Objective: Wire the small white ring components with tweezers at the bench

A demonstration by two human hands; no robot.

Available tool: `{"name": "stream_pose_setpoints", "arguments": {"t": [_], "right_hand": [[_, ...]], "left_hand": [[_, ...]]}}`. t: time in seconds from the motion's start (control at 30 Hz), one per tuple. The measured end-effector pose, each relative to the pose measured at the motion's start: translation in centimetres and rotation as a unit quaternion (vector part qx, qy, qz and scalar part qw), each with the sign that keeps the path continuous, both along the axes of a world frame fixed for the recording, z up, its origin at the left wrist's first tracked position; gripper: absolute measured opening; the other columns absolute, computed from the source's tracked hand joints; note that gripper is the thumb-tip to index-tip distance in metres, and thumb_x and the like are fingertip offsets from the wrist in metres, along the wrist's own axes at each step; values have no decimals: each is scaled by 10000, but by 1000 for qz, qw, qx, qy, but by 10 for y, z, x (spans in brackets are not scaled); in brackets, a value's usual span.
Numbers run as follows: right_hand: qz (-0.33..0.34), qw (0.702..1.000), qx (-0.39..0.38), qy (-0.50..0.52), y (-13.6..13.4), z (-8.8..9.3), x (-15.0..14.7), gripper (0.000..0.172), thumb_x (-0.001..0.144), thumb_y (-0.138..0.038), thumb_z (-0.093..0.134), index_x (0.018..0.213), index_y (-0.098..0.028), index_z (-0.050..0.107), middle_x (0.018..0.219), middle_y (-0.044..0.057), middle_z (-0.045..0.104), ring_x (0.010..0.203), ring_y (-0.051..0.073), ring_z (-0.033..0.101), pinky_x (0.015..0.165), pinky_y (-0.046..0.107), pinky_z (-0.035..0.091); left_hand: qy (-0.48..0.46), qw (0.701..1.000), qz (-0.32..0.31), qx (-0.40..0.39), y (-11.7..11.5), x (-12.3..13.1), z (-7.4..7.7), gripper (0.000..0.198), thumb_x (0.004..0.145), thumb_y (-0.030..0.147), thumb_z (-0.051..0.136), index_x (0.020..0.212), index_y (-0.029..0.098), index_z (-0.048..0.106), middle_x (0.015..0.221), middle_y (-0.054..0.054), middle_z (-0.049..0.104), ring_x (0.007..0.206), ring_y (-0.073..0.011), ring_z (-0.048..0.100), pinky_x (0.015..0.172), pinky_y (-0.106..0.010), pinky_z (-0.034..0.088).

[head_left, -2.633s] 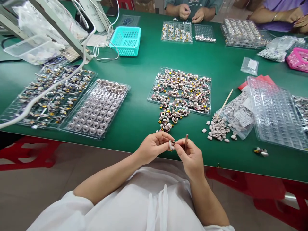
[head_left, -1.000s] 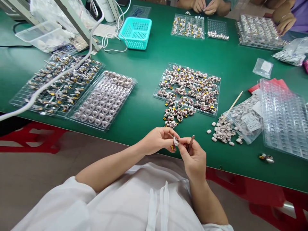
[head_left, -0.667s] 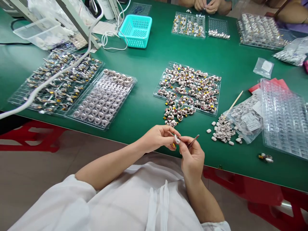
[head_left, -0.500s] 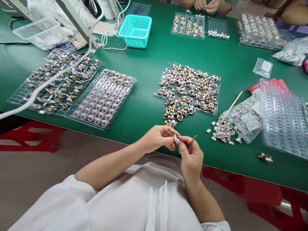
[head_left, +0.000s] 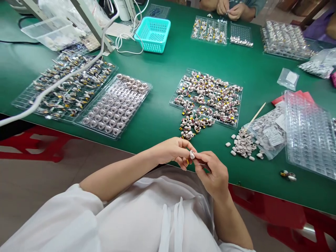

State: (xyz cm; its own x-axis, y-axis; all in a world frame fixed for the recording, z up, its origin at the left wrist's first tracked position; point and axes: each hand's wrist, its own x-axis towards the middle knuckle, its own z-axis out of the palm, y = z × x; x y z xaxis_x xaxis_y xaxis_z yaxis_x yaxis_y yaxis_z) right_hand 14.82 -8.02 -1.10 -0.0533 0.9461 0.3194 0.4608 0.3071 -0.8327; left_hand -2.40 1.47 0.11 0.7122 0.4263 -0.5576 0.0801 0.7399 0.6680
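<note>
Between the fingertips of my left hand (head_left: 175, 151) is a small pale part (head_left: 192, 154) with a yellow tab below it. My right hand (head_left: 212, 171) touches the same part with thumb and forefinger, and a thin metal tool (head_left: 202, 164) is held in its fingers. Just beyond my hands, a loose pile of small wired parts (head_left: 194, 123) lies at the near edge of a clear tray (head_left: 176, 99) full of similar parts. Pale caps (head_left: 244, 143) are heaped to the right, beside a bag (head_left: 271, 131) of more caps.
Two filled trays, one with wired parts (head_left: 76, 84) and one with round parts (head_left: 112, 106), lie left under a white cable (head_left: 59, 84). A turquoise basket (head_left: 153, 33) stands behind. An empty clear tray (head_left: 309, 134) lies right. Another person's hands (head_left: 231, 9) work across the table.
My right hand has turned, its tool now lying lower and flatter between the fingers. The pale part shows a different side. The whole view has shifted slightly.
</note>
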Motion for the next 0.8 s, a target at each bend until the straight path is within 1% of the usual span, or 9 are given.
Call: {"name": "stream_pose_setpoints", "arguments": {"t": [0.13,0.2,0.3,0.4,0.5,0.6,0.67,0.73,0.8], "right_hand": [[12,1000,0,-20,3,3,4,251,865,-105,611,1056,-265,645,932,37,688,751,150,648,584,254,540],[16,999,-10,-30,5,4,6,194,870,-122,612,1008,-256,637,884,28,673,699,139,616,564,249,513],[43,997,-30,-56,8,7,9,149,874,-132,599,967,-247,623,825,11,643,647,127,562,566,248,477],[74,994,-42,-71,11,9,11,146,866,-123,575,944,-240,612,822,6,624,621,119,518,566,247,450],[88,993,-49,-61,12,11,10,155,850,-106,555,923,-234,604,828,7,612,613,118,492,561,246,429],[77,993,-67,-54,13,12,8,134,839,-106,548,861,-229,597,780,-5,583,597,116,464,552,245,401],[54,993,-92,-43,13,12,8,109,841,-126,555,801,-223,585,740,-16,554,590,114,446,546,242,381],[23,991,-128,-11,12,11,9,107,855,-169,575,759,-216,570,704,-26,517,589,112,433,541,238,368],[-8,985,-170,43,12,9,10,111,873,-233,597,766,-211,575,687,-31,490,589,112,424,537,236,362]], "left_hand": [[12,1000,-4,23,0,1,3,219,675,239,805,823,110,707,638,-32,699,516,-111,644,512,-230,588],[14,999,-10,46,-1,1,4,199,696,222,788,844,110,715,651,-31,716,535,-116,665,548,-237,598],[10,997,-26,68,-1,1,6,170,704,186,768,850,111,724,700,-38,752,583,-124,704,605,-231,605],[17,996,-43,80,1,1,8,145,686,152,755,822,107,729,668,-24,748,558,-117,697,581,-212,595],[31,992,-60,109,3,0,10,126,670,124,738,795,107,731,628,-7,725,533,-113,679,538,-194,580],[39,985,-75,150,3,-1,12,129,692,124,710,817,113,740,650,-5,721,554,-111,680,548,-186,576],[39,981,-79,175,0,-1,12,153,735,143,682,873,116,743,702,-14,728,584,-108,680,593,-198,586],[25,980,-60,188,-4,-1,10,215,781,169,658,981,122,722,784,-28,731,625,-108,679,645,-227,593],[-3,982,-24,189,-9,-1,6,310,800,177,663,1107,134,664,864,-41,722,679,-118,679,697,-265,592]]}}
